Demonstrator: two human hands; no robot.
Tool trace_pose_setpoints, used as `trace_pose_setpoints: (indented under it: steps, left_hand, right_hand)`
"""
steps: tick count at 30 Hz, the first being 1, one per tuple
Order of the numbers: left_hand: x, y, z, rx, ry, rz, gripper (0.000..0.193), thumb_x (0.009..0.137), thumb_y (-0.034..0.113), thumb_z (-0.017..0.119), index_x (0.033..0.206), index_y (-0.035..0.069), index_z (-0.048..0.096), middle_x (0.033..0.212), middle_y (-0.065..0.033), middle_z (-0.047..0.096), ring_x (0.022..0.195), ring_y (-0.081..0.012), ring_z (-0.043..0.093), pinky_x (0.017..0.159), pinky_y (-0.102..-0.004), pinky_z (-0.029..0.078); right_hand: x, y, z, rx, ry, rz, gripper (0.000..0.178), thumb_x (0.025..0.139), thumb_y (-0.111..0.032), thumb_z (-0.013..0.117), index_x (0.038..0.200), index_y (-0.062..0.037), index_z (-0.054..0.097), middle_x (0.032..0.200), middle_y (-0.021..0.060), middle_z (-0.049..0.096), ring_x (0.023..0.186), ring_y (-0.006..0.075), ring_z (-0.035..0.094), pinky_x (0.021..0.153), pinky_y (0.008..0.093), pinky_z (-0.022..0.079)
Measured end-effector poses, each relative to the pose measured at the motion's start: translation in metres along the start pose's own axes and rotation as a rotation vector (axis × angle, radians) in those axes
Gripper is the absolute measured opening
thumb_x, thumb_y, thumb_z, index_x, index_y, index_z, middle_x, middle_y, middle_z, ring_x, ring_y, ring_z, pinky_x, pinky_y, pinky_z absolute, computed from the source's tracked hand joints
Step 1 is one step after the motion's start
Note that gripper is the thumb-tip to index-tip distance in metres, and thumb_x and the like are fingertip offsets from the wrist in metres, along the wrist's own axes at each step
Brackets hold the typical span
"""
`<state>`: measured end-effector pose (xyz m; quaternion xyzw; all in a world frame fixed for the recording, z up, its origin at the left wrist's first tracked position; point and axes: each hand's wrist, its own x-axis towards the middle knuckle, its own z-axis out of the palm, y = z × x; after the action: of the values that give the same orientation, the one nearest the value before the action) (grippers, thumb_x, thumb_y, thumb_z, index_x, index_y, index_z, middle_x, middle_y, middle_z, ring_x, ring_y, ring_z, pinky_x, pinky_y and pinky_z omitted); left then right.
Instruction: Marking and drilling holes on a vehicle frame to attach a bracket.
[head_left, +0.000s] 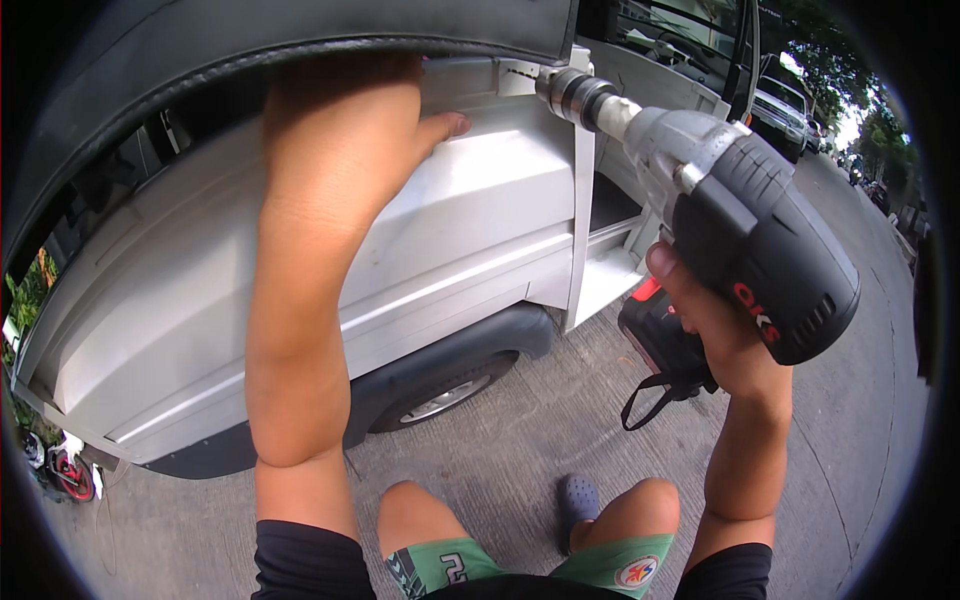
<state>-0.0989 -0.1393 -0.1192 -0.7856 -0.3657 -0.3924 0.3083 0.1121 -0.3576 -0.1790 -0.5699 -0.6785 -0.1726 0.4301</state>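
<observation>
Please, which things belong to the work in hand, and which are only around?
In the work:
black-and-grey cordless drill in the right grip
thin dark metal bit
white ridged metal panel by the left grip

Only around:
red-wheeled motorcycle
white boxy car

Grey, finely grooved concrete [480, 455] lay underfoot, and a road [850, 320] with thin, dark cracks ran up the right side. Farther along stood a pale parked vehicle [780, 112] near leafy trees [845, 45], with bright daylight beyond. Foliage [42, 272] and a red-wheeled motorcycle [72, 474] edged the left.
</observation>
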Motion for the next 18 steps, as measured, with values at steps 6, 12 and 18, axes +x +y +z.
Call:
trace_pose_setpoints:
  steps: [6,12,18]
  left_hand:
    - [0.000,0.004,-0.002,0.029,0.017,-0.002,0.068,0.086,0.064,0.072,0.114,0.001,0.072,0.095,-0.0212,0.074,0.085,-0.0378,0.073,0.080,-0.0457,0.057]
    - [0.002,0.006,-0.002,0.062,0.027,-0.019,0.061,0.083,0.062,0.078,0.098,0.003,0.069,0.092,-0.0180,0.075,0.088,-0.0348,0.075,0.080,-0.0430,0.060]
    - [0.001,0.003,-0.002,0.044,0.055,0.005,0.060,0.082,0.062,0.078,0.094,0.003,0.069,0.089,-0.0173,0.075,0.086,-0.0347,0.075,0.082,-0.0435,0.060]
  right_hand:
    - [0.000,-0.004,0.006,0.064,0.077,0.026,0.033,0.083,0.000,0.083,0.115,-0.0083,0.080,0.102,0.0069,0.076,0.083,0.0195,0.072,0.078,0.0313,0.056]
    - [-0.005,0.000,0.006,-0.072,0.030,-0.183,0.038,0.083,0.007,0.075,0.116,-0.0098,0.081,0.111,0.0091,0.076,0.096,0.0253,0.073,0.086,0.0369,0.055]
    - [-0.001,-0.003,0.002,-0.094,0.021,-0.205,0.044,0.081,0.007,0.074,0.120,-0.0124,0.081,0.112,0.0073,0.075,0.098,0.0251,0.072,0.087,0.0369,0.055]
